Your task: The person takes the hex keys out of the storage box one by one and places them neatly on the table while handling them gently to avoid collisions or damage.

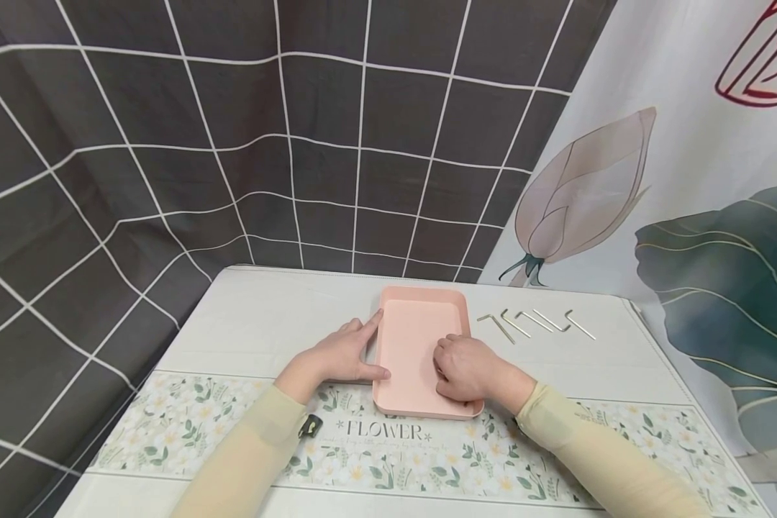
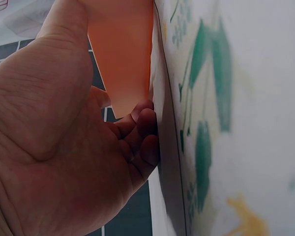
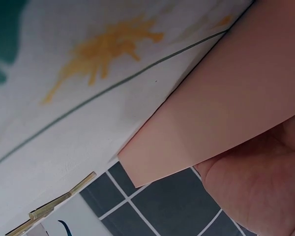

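Note:
A shallow pink tray (image 1: pixel 417 324) lies on the table between both hands. My left hand (image 1: pixel 343 354) touches its left side, the thumb reaching over the rim and the index finger stretched toward the far end. In the left wrist view the other fingers (image 2: pixel 148 123) bend low beside the tray's wall (image 2: pixel 120 54). My right hand (image 1: pixel 466 367) reaches over the right rim, its fingers curled down inside the tray. Nothing shows in its grasp, and its fingertips are hidden. The right wrist view shows the tray's outer wall (image 3: pixel 206 115) in front of part of the right hand (image 3: pixel 255 191).
Several brass-coloured L-shaped hex keys (image 1: pixel 516 324) lie in a loose row right of the tray. A white cover with a floral band (image 1: pixel 233 410) spreads over the table. Dark gridded cloth (image 1: pixel 324 173) hangs behind, and a printed pale curtain (image 1: pixel 673 252) at the right.

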Available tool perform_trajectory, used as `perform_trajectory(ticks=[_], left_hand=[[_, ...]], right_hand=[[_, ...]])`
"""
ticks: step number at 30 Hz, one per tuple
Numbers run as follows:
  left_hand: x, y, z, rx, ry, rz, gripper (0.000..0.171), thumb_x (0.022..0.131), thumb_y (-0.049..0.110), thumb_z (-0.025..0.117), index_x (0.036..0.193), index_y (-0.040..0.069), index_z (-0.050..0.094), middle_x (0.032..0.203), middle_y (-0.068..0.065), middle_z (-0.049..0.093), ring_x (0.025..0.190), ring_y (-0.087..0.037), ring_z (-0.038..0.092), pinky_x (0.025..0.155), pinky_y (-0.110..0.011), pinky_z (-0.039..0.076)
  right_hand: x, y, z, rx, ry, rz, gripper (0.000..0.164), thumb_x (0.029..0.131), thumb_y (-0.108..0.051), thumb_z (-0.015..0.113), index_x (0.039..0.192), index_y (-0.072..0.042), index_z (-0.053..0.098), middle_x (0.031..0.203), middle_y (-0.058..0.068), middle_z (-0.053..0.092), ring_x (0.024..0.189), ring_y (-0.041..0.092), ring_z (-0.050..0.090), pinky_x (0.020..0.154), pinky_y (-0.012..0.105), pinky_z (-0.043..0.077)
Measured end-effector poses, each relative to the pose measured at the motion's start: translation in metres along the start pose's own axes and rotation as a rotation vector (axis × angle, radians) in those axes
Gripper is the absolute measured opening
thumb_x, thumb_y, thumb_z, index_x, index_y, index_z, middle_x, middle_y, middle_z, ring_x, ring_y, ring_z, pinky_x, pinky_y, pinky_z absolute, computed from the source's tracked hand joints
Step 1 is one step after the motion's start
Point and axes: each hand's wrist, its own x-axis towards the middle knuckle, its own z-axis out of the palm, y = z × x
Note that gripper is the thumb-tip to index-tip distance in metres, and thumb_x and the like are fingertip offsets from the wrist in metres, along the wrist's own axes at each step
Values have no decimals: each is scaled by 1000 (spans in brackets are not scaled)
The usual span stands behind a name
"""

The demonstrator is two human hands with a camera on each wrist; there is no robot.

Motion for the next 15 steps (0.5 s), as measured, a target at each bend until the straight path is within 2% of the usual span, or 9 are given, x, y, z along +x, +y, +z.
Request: perform_trajectory(ticks=[15], left_hand=[[0,0,1,4,-2,-3,131,86,67,85,181,14,11,114,-5,55,100,-19,51,93,-40,52]], right_hand=[[2,-1,-1,14,37,-21,24,81,-22,75,74,-24,52,70,-10,45,65,12,46,61,32,45]])
